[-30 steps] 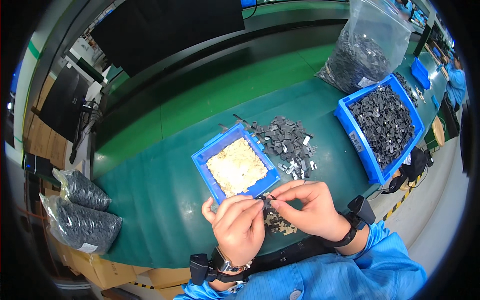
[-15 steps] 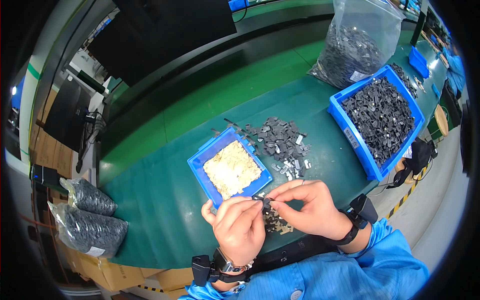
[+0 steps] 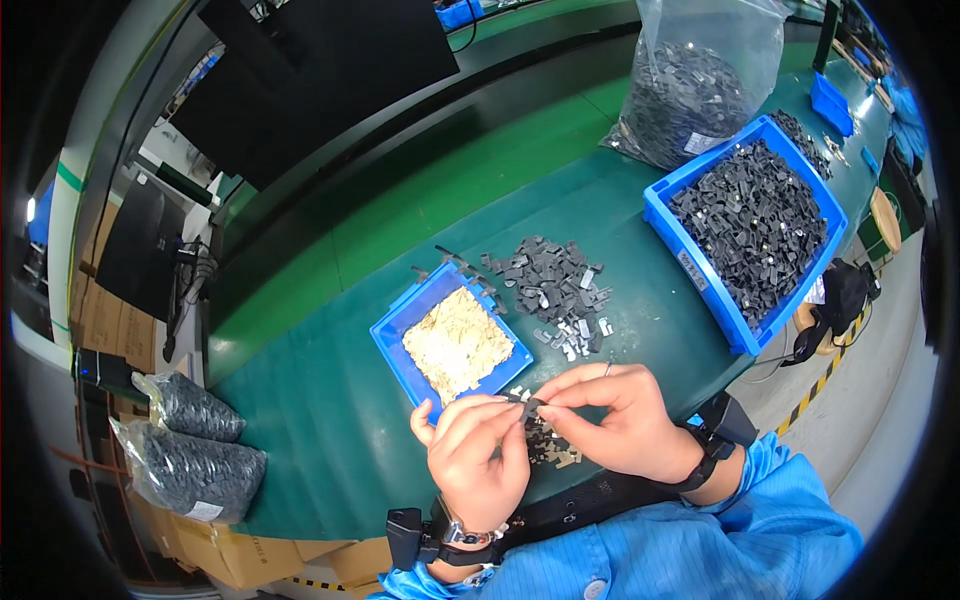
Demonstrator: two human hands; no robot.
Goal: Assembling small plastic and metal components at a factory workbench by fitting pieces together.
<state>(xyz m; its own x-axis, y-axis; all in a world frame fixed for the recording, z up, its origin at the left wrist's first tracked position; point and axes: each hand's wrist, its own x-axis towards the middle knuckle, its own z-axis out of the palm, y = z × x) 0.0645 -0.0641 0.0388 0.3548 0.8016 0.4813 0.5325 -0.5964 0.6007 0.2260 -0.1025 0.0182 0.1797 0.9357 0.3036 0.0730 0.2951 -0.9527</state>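
My left hand and my right hand meet fingertip to fingertip near the table's front edge. Pinched between them is a small dark grey plastic part; its exact shape is mostly covered by fingers. Just below lies a pile of small black and tan pieces, partly hidden by my hands. Beyond my left hand stands a blue bin holding small cream-coloured pieces. A loose heap of dark grey plastic parts spreads to the right of that bin, with several shiny ones at its near end.
A large blue bin full of dark grey parts stands at the right, with a clear bag of similar parts behind it. Two filled plastic bags sit at the left edge of the green table. A black monitor stands farther left.
The view has shifted slightly, so the bins and bags sit a little differently in the picture. Both hands keep their pinch on the dark grey part, almost in the same place.
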